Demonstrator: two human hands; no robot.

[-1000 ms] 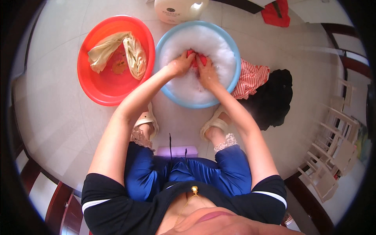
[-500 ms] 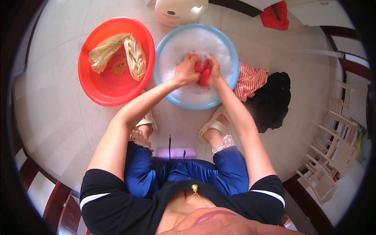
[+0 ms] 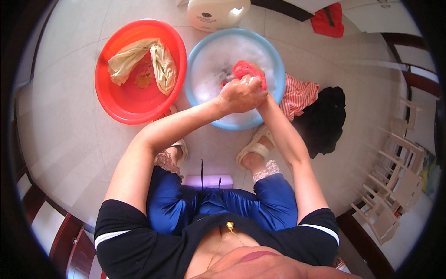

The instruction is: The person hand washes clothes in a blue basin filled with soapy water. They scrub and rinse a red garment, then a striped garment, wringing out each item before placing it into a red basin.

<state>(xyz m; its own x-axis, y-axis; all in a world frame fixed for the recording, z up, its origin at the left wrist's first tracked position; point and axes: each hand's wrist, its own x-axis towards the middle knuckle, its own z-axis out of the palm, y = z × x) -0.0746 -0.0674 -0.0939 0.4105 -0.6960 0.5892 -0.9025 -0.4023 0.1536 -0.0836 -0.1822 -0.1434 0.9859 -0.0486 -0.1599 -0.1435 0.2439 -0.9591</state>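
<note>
Both fists come together over the light blue basin [image 3: 189, 88], which is full of white suds. My left hand [image 3: 241, 96] is closed round a wet red cloth [image 3: 248, 69], and part of the cloth sticks out beyond the knuckles. Close against it, my right hand [image 3: 263, 96] also grips the cloth; its fingers are mostly hidden by the left hand. Suds cling to the left hand's fingers. What kind of garment the red cloth is, I cannot tell.
Left of the basin stands a red basin [image 3: 103, 93] with a cream cloth [image 3: 163, 69] in it. A white jug [image 3: 218, 15] stands behind. On the right lie a red-striped cloth [image 3: 297, 95] and a black cloth [image 3: 327, 121]. Pale chairs [image 3: 395, 186] stand farther right.
The red cloth has come up out of the suds, bunched between my hands. My left hand has moved right and nearer me, up against the right hand.
</note>
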